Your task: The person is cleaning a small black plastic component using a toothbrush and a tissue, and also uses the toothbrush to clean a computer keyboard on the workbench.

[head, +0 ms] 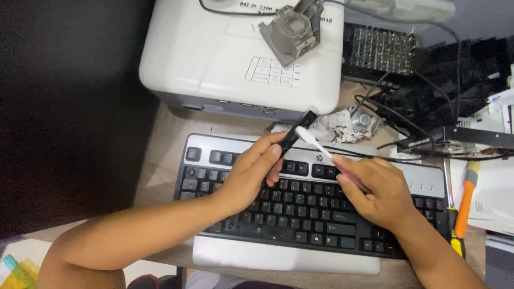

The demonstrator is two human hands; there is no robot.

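- The left hand (pixel 250 176) is raised over the left half of a black and silver keyboard (pixel 300 211). Its thumb and fingers are pinched together on the lower end of a thin black strip (pixel 297 132).
- The black strip slants up and to the right from the left fingertips. Its upper end lies in front of the lower edge of a white projector (pixel 214 59).
- A toothbrush (pixel 321 150) with a white head and a pink handle runs from the right hand up and to the left. Its bristle head touches the black strip near the strip's middle.
- The right hand (pixel 375 190) is over the right half of the keyboard. Its fingers are closed around the toothbrush handle.
- The keyboard lies on a wooden table (pixel 160 150), just in front of the projector.
- A grey lens block (pixel 293 29) rests on top of the projector.
- Crumpled paper (pixel 334 127) lies between the projector and the keyboard.
- An orange-handled screwdriver (pixel 463 208) lies just to the right of the keyboard.
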